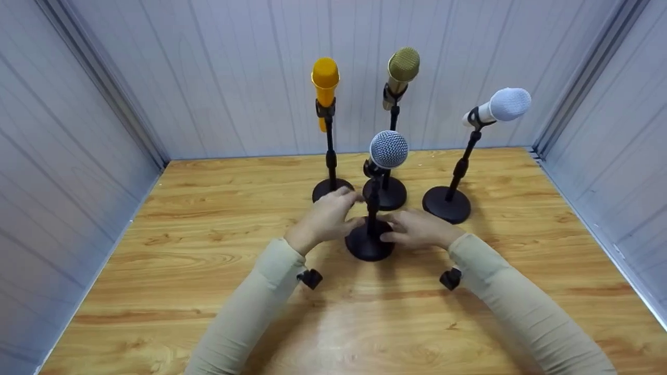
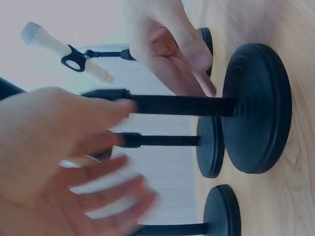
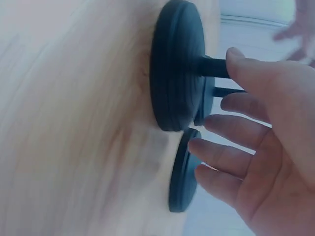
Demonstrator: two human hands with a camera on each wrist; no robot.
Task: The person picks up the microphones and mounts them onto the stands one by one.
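A silver-headed microphone [image 1: 388, 149] sits in a clip on a black stand, whose round base [image 1: 369, 249] lies between my two hands. My left hand [image 1: 328, 216] is at the left of this stand; in the left wrist view its fingers are spread and blurred, apart from the pole [image 2: 182, 105]. From the right, my right hand [image 1: 419, 228] reaches beside the base. Its fingers are loosely extended in the right wrist view, with the thumb [image 3: 238, 59] by the pole; whether it touches cannot be told.
Behind stand an orange microphone [image 1: 325, 78] and a gold microphone [image 1: 404, 65] on black stands. A white microphone [image 1: 508, 104] on its stand is to the right. Pale panel walls [image 1: 234, 78] enclose the wooden table [image 1: 208, 219] at the back and sides.
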